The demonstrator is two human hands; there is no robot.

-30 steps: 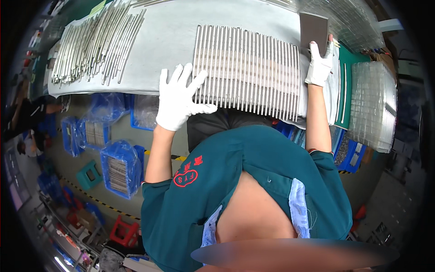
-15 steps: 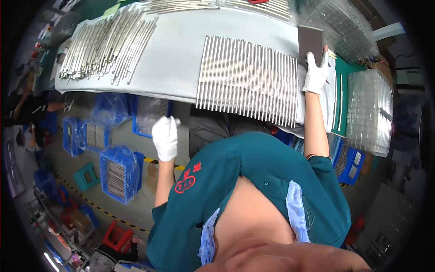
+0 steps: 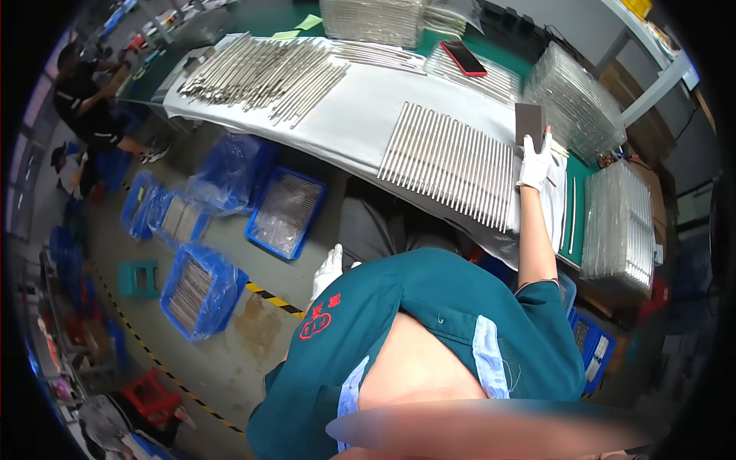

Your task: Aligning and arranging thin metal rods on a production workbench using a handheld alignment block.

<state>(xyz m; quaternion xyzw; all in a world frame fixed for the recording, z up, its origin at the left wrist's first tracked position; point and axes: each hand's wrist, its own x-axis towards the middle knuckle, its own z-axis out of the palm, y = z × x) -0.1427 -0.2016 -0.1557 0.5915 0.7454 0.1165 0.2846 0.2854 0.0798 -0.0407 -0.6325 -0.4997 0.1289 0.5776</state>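
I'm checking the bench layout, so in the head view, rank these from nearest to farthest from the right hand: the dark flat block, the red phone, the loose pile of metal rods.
1. Dark flat block: touching the right hand, just above it.
2. Red phone: farther up the table, to the left.
3. Loose pile of metal rods: far left end of the table.

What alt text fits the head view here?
A person's gloved right hand holds a dark flat block beside a row of metal rods on a grey-covered table; the gloved left hand hangs below the table edge.

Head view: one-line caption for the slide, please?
Gloved right hand rests on a dark flat block beside a neat row of metal rods; left hand hangs below the table.
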